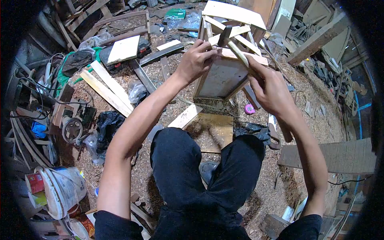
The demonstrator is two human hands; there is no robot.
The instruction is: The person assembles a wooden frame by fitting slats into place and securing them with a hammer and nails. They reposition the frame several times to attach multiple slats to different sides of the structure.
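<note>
A wooden box-like frame stands upright in front of my knees, with several pale strips lying across its top. My left hand is at the frame's upper left corner, its thumb and fingers pinched together; whatever they hold is too small to make out. My right hand is wrapped round the wooden handle of a hammer. The dark hammer head is raised just above the frame's top edge, to the right of my left fingertips. A curved pale board rests at the far end of the frame.
A pink tape measure lies on the shavings right of the frame. A saw is beside my right knee. Loose boards and a machine with a wheel are at left, with a white bucket nearer. A plank juts in at right.
</note>
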